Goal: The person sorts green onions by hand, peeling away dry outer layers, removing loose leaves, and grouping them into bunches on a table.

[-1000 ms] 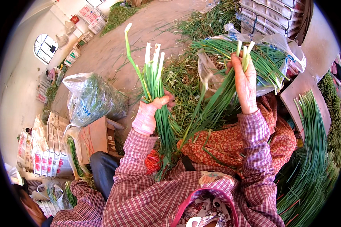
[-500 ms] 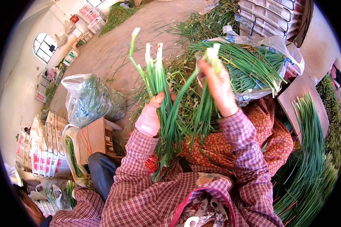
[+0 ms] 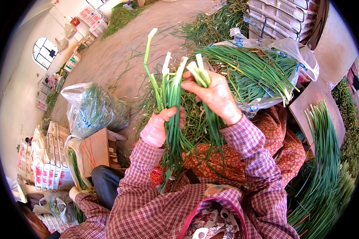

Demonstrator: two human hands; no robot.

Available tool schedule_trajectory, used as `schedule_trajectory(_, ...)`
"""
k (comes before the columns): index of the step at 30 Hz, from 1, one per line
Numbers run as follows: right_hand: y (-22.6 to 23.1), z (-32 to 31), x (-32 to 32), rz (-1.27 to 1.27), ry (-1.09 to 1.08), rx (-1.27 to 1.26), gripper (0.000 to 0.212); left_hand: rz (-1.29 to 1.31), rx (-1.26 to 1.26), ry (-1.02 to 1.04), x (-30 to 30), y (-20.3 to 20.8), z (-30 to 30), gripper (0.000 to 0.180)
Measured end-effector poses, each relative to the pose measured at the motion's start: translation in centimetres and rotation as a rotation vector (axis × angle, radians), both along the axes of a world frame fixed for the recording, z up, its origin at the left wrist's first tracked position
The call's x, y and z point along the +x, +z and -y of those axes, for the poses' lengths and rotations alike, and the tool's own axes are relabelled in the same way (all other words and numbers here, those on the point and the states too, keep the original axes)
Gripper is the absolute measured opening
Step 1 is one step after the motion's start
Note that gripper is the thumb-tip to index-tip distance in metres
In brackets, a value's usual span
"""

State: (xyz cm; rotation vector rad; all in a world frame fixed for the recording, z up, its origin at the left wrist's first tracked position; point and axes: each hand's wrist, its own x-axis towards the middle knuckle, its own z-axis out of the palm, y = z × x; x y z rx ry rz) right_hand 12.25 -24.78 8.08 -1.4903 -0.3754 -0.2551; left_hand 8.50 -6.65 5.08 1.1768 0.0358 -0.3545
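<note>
My left hand (image 3: 158,126), with a pinkish covering over its back and wrist, is closed round a bunch of garlic chives (image 3: 172,95). Their pale cut ends point up and away from me, one bent stalk rising above the others, and the green leaves droop toward my lap. Close beside it on the right, my right hand (image 3: 217,97) pinches a smaller bunch of chives (image 3: 198,75), white ends uppermost and leaves trailing below the palm. The two bunches nearly touch at the top. Under both hands, loose leaf trimmings (image 3: 195,113) lie heaped.
An open plastic bag (image 3: 307,63) full of chives lies at the far right. More chives (image 3: 323,159) are piled at my right beside a board (image 3: 327,111). A stuffed clear bag (image 3: 91,109) and a wooden crate (image 3: 95,149) stand left. Another person's hand (image 3: 73,192) shows lower left.
My right hand has come left and lower, bringing its chives close to the left bunch. My left hand has sunk slightly, still gripping. The other person's hand has appeared at the lower left.
</note>
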Motion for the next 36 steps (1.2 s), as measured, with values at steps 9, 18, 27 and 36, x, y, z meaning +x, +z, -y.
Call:
schedule_trajectory(9,-0.5,-0.3,0.4,-0.030,0.015,-0.157,0.022,0.110,0.147,0.061,0.1,1.6,0.4,0.044)
schedule_trajectory(18,-1.3,0.2,1.0,0.176,-0.158,-0.330,0.021,0.039,0.120,0.066,1.0,0.7,0.0,0.035)
schedule_trajectory(27,-2.5,4.6,4.0,0.160,-0.415,-0.471,0.025,-0.024,0.149,0.152,-1.0,0.8,-3.9,0.034)
schedule_trajectory(36,-0.3,-1.3,0.7,0.444,-0.195,-0.700,0.035,0.069,0.359,0.164,-1.5,0.8,-3.3,0.031)
